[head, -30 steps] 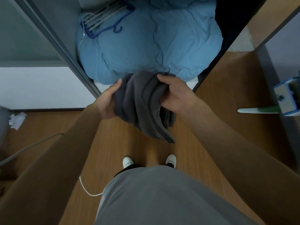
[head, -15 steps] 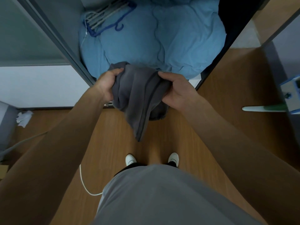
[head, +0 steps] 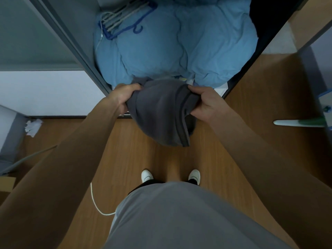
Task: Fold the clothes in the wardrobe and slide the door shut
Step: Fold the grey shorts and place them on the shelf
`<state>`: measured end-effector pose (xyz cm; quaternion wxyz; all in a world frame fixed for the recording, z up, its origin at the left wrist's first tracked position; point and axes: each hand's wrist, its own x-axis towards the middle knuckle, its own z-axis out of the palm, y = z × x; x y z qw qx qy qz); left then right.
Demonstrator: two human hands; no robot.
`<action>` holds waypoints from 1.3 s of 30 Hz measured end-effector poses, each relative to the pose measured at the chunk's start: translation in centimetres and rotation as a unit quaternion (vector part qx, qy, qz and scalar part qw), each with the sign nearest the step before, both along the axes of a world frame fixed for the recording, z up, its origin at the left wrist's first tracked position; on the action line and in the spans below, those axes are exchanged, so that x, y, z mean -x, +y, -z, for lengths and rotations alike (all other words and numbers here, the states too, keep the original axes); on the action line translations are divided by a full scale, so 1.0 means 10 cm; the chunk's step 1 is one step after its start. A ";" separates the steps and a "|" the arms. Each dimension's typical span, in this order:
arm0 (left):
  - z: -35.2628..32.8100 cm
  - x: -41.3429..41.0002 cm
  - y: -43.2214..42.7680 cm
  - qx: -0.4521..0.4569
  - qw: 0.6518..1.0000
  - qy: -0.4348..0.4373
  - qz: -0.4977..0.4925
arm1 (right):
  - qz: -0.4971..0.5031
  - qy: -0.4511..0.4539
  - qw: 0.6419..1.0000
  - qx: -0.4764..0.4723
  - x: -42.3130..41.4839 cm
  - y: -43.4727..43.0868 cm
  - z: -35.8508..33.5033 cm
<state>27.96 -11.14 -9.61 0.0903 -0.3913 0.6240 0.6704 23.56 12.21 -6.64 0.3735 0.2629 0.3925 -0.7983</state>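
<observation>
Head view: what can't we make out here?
- Dark grey garment: type unclear, bunched between left hand and right hand.
- Pale blue quilt: top cut by frame edge.
- Blue and white hangers: count unclear, overlapping.
- Wardrobe's right interior: too dark.

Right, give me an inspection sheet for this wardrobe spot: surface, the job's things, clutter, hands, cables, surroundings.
Surface: wooden floor, bare in front of the wardrobe.
Job's things: grey garment, bunched and partly folded, held in the air at the wardrobe opening; blue bedding fills the wardrobe floor; wardrobe door open, pushed to the left.
Clutter: hangers lying on the bedding; crumpled paper on the floor at left.
Hands: left hand and right hand each grip one side of the garment.
Cables: white cord on the floor; grey cable at left.
Surroundings: white wall at left; white and green handle at right.
</observation>
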 end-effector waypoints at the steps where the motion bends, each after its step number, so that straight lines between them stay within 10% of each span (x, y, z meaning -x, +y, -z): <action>1: 0.01 0.03 0.02 0.020 1.000 0.003 -0.016 | -0.013 -0.006 0.999 -0.036 0.03 0.02 0.02; 17: 0.02 0.07 0.07 0.073 0.996 0.041 -0.002 | -0.097 0.103 0.946 -0.291 0.17 0.24 0.38; 30: 0.05 -0.14 0.02 0.012 0.997 0.076 0.030 | -0.152 0.242 0.934 -0.217 0.03 0.27 0.41; 39: -0.04 -0.23 0.00 -0.015 0.992 0.126 0.015 | -0.396 0.425 0.701 -0.414 -0.09 0.14 0.42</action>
